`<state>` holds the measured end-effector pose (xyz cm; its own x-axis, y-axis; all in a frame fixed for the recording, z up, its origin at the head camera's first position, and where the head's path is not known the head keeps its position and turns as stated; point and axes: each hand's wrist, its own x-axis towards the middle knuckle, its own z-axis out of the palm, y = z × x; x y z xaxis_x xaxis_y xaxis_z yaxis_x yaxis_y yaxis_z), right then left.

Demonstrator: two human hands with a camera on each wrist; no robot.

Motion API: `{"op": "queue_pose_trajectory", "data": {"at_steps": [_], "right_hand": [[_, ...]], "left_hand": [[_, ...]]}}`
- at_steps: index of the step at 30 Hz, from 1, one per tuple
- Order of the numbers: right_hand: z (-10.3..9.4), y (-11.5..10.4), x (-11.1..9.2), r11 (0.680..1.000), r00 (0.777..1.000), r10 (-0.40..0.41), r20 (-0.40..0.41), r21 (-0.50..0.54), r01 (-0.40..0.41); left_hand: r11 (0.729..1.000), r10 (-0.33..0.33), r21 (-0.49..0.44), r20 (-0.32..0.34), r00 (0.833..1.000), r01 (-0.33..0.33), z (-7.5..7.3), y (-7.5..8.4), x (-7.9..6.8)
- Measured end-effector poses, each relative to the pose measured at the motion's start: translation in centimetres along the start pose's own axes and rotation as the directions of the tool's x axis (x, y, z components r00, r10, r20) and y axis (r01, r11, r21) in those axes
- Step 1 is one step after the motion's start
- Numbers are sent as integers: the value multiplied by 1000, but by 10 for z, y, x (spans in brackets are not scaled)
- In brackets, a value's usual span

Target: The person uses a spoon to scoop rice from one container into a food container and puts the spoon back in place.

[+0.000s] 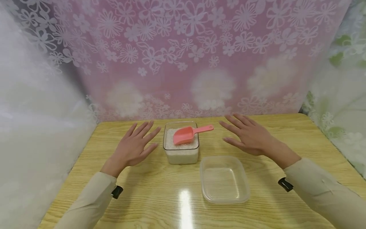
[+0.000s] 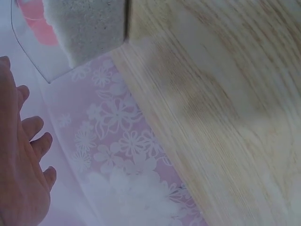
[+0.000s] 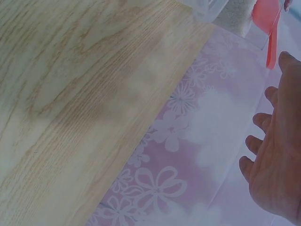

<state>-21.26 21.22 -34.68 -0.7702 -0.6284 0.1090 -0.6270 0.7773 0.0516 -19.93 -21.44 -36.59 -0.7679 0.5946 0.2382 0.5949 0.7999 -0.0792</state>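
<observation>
Between the two hands stands a clear square container [image 1: 182, 156] filled with white grains that look like rice. On the grains lies a pink scoop [image 1: 184, 135], its handle sticking out over the rim to the right. My left hand [image 1: 133, 144] hovers left of the container with fingers spread, holding nothing. To the right, my right hand [image 1: 248, 134] is likewise held flat and spread, its fingertips near the scoop's handle end. Nearer to me, an uncovered clear plastic tub [image 1: 224, 179] sits right of the grain container. In the right wrist view the scoop [image 3: 267, 19] shows beyond the thumb.
Everything stands on a wood-grain table [image 1: 154, 197]. A pink flowered curtain [image 1: 171, 79] hangs behind its far edge, with pale sheeting [image 1: 37, 127] on the left and a leafy-patterned sheet [image 1: 340, 105] on the right.
</observation>
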Motion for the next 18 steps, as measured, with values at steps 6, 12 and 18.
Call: {"op": "queue_pose_trajectory", "data": {"at_steps": [6, 12, 18], "right_hand": [[-2, -4, 11, 1000, 1000, 9, 19, 18, -10], [-2, -6, 18, 999, 999, 16, 30, 33, -17], [0, -7, 23, 999, 999, 4, 45, 39, -6]], "left_hand": [[1000, 8, 9, 10, 1000, -8, -1, 2, 8], [1000, 30, 0, 9, 1000, -30, 0, 5, 15], [999, 34, 0, 27, 999, -34, 3, 8, 19]]}}
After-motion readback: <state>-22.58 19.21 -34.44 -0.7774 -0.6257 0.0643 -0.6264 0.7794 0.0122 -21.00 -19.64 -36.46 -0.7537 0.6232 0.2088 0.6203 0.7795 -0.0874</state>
